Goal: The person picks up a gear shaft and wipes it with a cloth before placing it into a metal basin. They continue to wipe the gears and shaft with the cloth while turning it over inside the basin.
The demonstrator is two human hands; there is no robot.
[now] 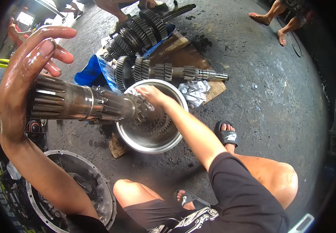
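A splined steel shaft [74, 101] stands with its toothed lower end in a round metal basin [154, 149]. Curled over its upper end is my left hand [28, 73], wet and shiny, palm against the shaft and fingers bent across the top. My right hand [151, 96] reaches into the basin beside the small toothed gear [140, 110] on the shaft. Its fingers are closed; whatever they hold, if anything, is hidden. Dark liquid and a toothed ring [163, 124] show inside the basin.
Beyond the basin lie a gear shaft [162, 72] and a larger gear stack [137, 35] on cardboard [187, 54] and blue sheeting [90, 73]. A crumpled rag [194, 93] sits right of them. A round housing [74, 155] is at lower left. Other people's feet [260, 18] are nearby.
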